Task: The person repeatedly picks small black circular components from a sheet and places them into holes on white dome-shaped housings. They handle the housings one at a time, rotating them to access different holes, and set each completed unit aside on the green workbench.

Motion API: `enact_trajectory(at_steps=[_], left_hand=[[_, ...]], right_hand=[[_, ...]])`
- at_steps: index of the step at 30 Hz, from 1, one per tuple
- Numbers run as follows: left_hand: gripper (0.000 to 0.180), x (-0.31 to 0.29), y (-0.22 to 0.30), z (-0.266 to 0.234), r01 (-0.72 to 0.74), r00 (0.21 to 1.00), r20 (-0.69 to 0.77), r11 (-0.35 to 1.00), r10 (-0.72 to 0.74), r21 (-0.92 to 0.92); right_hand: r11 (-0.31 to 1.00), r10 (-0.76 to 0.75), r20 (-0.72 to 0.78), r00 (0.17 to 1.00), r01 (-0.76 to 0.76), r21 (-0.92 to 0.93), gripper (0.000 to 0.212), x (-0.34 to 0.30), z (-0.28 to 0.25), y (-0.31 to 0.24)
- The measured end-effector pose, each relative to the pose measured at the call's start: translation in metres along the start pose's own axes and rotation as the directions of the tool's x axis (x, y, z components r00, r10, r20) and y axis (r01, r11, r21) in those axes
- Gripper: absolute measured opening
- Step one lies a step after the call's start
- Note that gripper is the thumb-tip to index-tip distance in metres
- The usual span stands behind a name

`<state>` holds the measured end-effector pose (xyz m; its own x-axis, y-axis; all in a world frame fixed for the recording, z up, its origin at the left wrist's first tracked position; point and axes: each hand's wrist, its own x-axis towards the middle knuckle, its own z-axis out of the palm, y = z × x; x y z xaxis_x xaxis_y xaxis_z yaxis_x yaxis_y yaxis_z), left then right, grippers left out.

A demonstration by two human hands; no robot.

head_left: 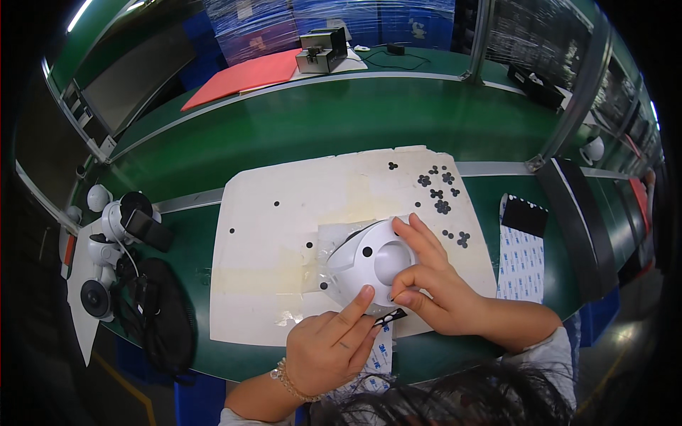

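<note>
A white rounded plastic housing (361,266) with a round hollow lies on clear plastic wrap (317,273) in front of me. One black round pad (367,251) sits on its surface. My left hand (328,349) holds a strip of black adhesive pads (390,317) on printed white backing paper (380,355), its index finger stretched onto the housing's near edge. My right hand (440,291) is at the housing's right side, thumb and index pinched together by its near edge. Whatever is in that pinch is too small to name. Its other fingers rest along the housing's far right rim.
Black pads (442,206) lie scattered on the white board (256,270), several in clusters. Another backing sheet (521,263) lies to the right beside a long black bar (579,227). White cameras (105,248) and a black pouch (162,312) crowd the left. A metal box (321,53) stands at the back.
</note>
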<state>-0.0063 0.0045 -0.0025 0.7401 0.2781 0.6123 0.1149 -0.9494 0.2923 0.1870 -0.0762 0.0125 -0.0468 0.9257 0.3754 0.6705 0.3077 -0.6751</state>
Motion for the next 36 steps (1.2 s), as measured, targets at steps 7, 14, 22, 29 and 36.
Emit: enact_trajectory(at_steps=[7, 14, 22, 29, 36], left_hand=[[0.014, 0.001, 0.000, -0.001, -0.002, 1.000, -0.002, 1.000, 0.002, 0.002], [0.014, 0.000, -0.001, 0.001, -0.002, 1.000, -0.010, 1.000, 0.002, -0.002], [0.013, 0.000, 0.000, 0.001, 0.014, 1.000, -0.026, 1.000, -0.014, -0.024], [0.012, 0.001, -0.001, 0.003, 0.041, 0.999, -0.013, 0.996, -0.042, -0.076], [0.012, 0.000, -0.003, 0.004, 0.024, 0.999, -0.027, 0.997, -0.026, -0.073]], right_hand=[[1.000, -0.004, -0.006, 1.000, 0.004, 0.029, 0.003, 0.000, 0.000, 0.000], [1.000, -0.010, -0.006, 1.000, 0.010, -0.009, 0.005, -0.001, 0.001, 0.001], [0.883, -0.264, -0.019, 0.964, 0.234, -0.406, 0.021, -0.018, 0.001, 0.015], [0.934, -0.278, -0.091, 0.956, 0.247, -0.258, 0.039, -0.023, 0.000, 0.022], [0.930, -0.248, 0.032, 0.968, 0.247, -0.272, 0.044, -0.021, -0.001, 0.021]])
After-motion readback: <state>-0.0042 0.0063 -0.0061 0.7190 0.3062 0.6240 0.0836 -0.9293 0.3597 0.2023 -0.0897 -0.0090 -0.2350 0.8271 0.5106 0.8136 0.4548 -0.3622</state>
